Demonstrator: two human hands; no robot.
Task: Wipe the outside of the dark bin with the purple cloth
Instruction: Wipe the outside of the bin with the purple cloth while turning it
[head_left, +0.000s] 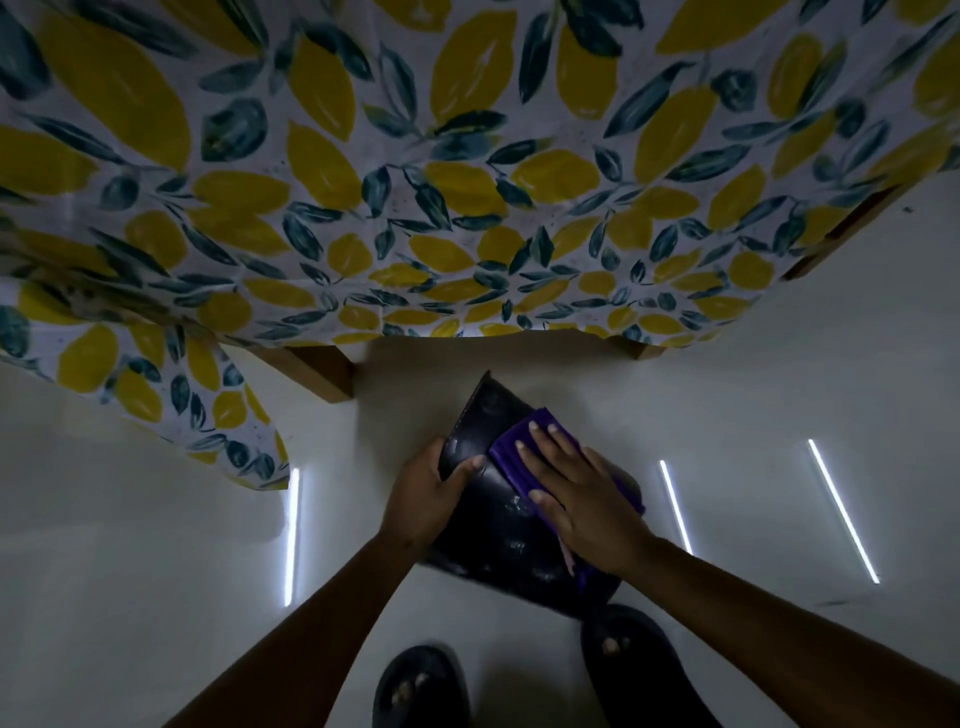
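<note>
The dark bin (498, 525) lies tilted on its side on the pale floor, just in front of my feet. Its side wall faces up and shows pale smudges. My left hand (426, 493) grips the bin's rim on the left, thumb over the edge. My right hand (576, 493) lies flat, fingers spread, pressing the purple cloth (511, 452) onto the bin's upper right side. Most of the cloth is hidden under that hand.
A table draped in a lemon-and-leaf cloth (415, 197) fills the upper view, with wooden legs (322, 371) just beyond the bin. My two feet in dark sandals (421, 686) stand at the bottom. The glossy floor (156, 519) reflects strip lights.
</note>
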